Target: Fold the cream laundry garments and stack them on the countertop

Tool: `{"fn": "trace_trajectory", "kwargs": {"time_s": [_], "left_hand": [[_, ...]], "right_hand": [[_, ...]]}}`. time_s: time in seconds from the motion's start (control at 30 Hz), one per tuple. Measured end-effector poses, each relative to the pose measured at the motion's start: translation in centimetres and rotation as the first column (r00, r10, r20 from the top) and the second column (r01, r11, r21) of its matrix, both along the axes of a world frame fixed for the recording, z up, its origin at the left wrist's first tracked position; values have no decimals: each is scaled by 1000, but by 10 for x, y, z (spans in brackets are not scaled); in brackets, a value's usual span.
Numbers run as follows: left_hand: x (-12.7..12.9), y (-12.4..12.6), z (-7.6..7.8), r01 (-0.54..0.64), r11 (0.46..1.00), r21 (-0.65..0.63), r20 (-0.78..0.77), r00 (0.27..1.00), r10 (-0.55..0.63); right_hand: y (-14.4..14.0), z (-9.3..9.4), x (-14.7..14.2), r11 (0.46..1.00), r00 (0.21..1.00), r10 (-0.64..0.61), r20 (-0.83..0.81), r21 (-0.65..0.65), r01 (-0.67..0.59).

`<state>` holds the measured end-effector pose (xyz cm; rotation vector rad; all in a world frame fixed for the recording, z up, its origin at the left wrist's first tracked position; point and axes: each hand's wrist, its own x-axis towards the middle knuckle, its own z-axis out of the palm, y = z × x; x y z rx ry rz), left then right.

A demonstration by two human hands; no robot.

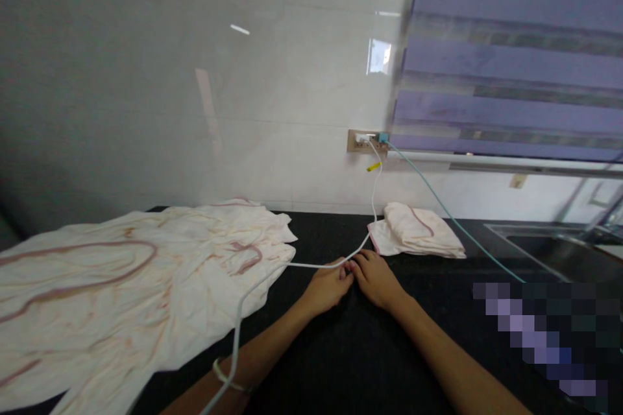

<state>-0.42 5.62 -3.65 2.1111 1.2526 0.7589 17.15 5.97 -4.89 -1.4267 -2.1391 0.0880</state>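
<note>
Counter: black counter (370,350), white wall behind.
Left hand (327,285): pinches the white cord (311,265).
Right hand (374,277): fingers curled on the cord, touching left hand.
Cloth: big cloth (121,285) left, folded cloth (413,233) far right.

You have one view only, from the camera on your head, looking forward and down across the black counter (389,350) toward the tiled wall (195,110) at 12 o'clock, with your hands close below.

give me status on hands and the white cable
Left hand and right hand together, pinching white cable. Cable runs to wall socket. Spread cloth left, folded cloth behind hands.
</note>
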Motion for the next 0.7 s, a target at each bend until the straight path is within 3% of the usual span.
{"fn": "trace_trajectory", "kwargs": {"time_s": [0.17,0.47,0.7], "left_hand": [[-1,-1,0,-4,999,45,-54,998,7],[-2,-1,0,24,999,30,-33,999,-23],[-3,3,-5,42,995,91,-49,998,-37]], "right_hand": [[-6,11,-9,988,987,151,-53,21,-150],[-5,13,-5,984,964,169,-203,-29,-178],[-5,12,-5,989,975,139,-173,-28,-146]]}}
